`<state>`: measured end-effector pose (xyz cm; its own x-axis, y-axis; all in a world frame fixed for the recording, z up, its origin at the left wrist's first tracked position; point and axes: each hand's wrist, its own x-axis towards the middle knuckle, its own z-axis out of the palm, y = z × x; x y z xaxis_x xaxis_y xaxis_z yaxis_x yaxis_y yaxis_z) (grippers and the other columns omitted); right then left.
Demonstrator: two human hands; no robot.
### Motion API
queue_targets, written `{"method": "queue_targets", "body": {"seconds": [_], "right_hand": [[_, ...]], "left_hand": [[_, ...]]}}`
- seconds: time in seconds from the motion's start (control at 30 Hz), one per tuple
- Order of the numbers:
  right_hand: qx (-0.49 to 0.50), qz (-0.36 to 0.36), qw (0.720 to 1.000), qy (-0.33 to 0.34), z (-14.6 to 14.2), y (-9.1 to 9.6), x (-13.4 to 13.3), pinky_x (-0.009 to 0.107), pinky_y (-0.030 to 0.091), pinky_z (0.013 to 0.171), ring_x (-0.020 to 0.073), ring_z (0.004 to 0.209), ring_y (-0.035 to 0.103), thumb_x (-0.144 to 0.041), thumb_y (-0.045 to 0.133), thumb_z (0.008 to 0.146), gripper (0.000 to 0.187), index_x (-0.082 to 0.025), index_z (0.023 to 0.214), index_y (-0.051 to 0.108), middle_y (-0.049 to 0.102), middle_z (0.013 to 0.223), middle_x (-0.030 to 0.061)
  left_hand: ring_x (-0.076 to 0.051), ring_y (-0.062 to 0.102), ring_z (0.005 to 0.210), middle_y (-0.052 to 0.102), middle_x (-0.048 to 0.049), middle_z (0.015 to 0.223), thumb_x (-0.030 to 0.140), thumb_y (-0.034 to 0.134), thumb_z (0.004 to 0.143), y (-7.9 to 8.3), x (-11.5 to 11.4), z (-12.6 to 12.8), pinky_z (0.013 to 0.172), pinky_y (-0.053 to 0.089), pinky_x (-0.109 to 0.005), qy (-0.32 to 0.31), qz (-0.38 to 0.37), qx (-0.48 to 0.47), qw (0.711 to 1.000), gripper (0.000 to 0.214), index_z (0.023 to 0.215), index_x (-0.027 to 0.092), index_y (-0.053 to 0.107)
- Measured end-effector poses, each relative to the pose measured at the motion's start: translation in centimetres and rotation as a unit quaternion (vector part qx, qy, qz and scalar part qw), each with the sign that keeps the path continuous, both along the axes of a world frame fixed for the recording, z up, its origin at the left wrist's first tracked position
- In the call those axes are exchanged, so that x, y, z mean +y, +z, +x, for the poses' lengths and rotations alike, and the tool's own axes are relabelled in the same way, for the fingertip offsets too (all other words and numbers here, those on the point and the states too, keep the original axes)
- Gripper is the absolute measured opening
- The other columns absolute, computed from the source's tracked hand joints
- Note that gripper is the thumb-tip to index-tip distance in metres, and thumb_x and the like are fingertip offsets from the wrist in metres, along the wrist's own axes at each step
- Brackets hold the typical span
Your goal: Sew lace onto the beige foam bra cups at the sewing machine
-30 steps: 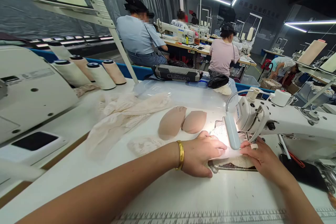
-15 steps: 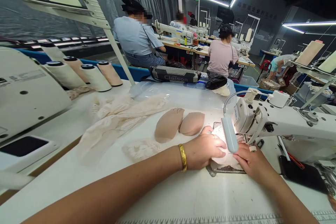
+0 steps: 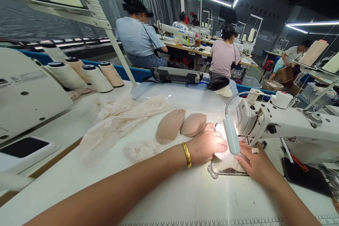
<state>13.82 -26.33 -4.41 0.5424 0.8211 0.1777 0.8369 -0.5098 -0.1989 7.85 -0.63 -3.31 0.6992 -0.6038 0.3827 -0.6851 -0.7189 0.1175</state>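
Observation:
At the sewing machine, my left hand is closed on the edge of a pale fabric piece, left of the needle area. My right hand lies at the right side of this piece, thumb and fingers spread and flat, with some fingertips hidden behind the machine parts. A small grey lamp on a bent neck lights the fabric and covers part of it. Two tan moulded cups rest on the table beyond my left wrist. Nearer my forearm is a flat lace piece.
Sheer cream fabric is heaped at left, before several thread cones. A translucent plastic bin stands behind the cups. A black phone-like slab lies at right. Co-workers sit at machines beyond.
My left hand has shifted slightly toward me, left of the lamp, and the pale fabric has turned a little under it. In the background at right, a person has straightened up with a cardboard box.

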Motion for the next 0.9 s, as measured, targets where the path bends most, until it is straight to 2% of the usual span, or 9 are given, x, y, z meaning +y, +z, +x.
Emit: {"method": "queue_targets", "body": {"seconds": [0.2, 0.3, 0.4, 0.57, 0.73, 0.8, 0.9], "right_hand": [[-0.012, 0.029, 0.999, 0.022, 0.0, 0.1, -0.4, 0.054, 0.049, 0.105, 0.0321, 0.121, 0.063, -0.03, 0.046, 0.106, 0.035, -0.026, 0.133, 0.068, 0.07, 0.137, 0.0055], [-0.032, 0.06, 0.997, 0.024, -0.2, 0.2, -0.8, 0.054, 0.049, 0.104, 0.031, 0.111, 0.067, -0.031, 0.046, 0.107, 0.033, -0.026, 0.128, 0.069, 0.076, 0.122, 0.0062], [-0.034, 0.106, 0.994, 0.023, -0.3, 0.2, -1.1, 0.052, 0.053, 0.099, 0.0281, 0.098, 0.07, -0.032, 0.046, 0.107, 0.027, -0.027, 0.114, 0.072, 0.078, 0.107, 0.0061], [-0.028, 0.189, 0.982, -0.006, -0.2, 0.2, -1.0, 0.043, 0.059, 0.084, 0.0283, 0.101, 0.069, -0.034, 0.047, 0.106, 0.023, -0.023, 0.108, 0.067, 0.075, 0.108, 0.0103], [-0.019, 0.208, 0.977, -0.034, -0.5, 0.6, -0.6, 0.036, 0.059, 0.069, 0.0243, 0.086, 0.071, -0.034, 0.048, 0.105, 0.021, -0.024, 0.099, 0.065, 0.073, 0.096, 0.0073], [-0.027, 0.207, 0.978, -0.029, -0.5, 0.8, -0.5, 0.036, 0.059, 0.07, 0.0238, 0.082, 0.071, -0.035, 0.048, 0.106, 0.021, -0.024, 0.098, 0.065, 0.073, 0.092, 0.0062], [-0.05, 0.196, 0.979, -0.016, -0.4, 0.5, -0.6, 0.038, 0.059, 0.075, 0.0252, 0.09, 0.071, -0.034, 0.047, 0.107, 0.023, -0.023, 0.101, 0.065, 0.073, 0.101, 0.0088]], "left_hand": [[-0.02, 0.061, 0.082, 0.075, 0.0005, 0.084, -0.002, 0.063, 0.072, 0.0, -0.2, -0.3, 0.098, 0.029, -0.044, 0.011, 0.013, 0.001, 1.0, 0.024, 0.078, 0.021, 0.068], [-0.021, 0.062, 0.087, 0.075, 0.0005, 0.087, 0.0, 0.064, 0.071, 0.0, -0.2, -0.4, 0.101, 0.029, -0.045, 0.017, 0.014, 0.002, 1.0, 0.024, 0.08, 0.022, 0.069], [-0.021, 0.063, 0.086, 0.075, 0.0001, 0.086, 0.001, 0.064, 0.072, 0.0, -0.3, -0.3, 0.101, 0.029, -0.047, 0.019, 0.011, 0.003, 1.0, 0.023, 0.081, 0.021, 0.07], [-0.023, 0.063, 0.089, 0.077, -0.0018, 0.091, 0.003, 0.065, 0.073, 0.0, -0.3, -0.3, 0.101, 0.03, -0.047, 0.018, 0.0, 0.003, 1.0, 0.019, 0.08, 0.021, 0.069], [-0.021, 0.061, 0.082, 0.075, -0.0014, 0.083, 0.004, 0.063, 0.075, 0.1, -0.6, -0.6, 0.096, 0.032, -0.047, 0.024, 0.008, -0.007, 1.0, 0.017, 0.077, 0.02, 0.066], [-0.021, 0.06, 0.08, 0.074, -0.0012, 0.083, 0.003, 0.062, 0.075, 0.1, -0.7, -0.8, 0.095, 0.032, -0.047, 0.025, 0.013, -0.012, 1.0, 0.017, 0.078, 0.02, 0.066], [-0.02, 0.059, 0.079, 0.074, 0.0001, 0.083, 0.001, 0.062, 0.072, 0.1, -0.9, -0.8, 0.095, 0.032, -0.046, 0.026, 0.018, -0.02, 0.999, 0.02, 0.079, 0.02, 0.064]]}}
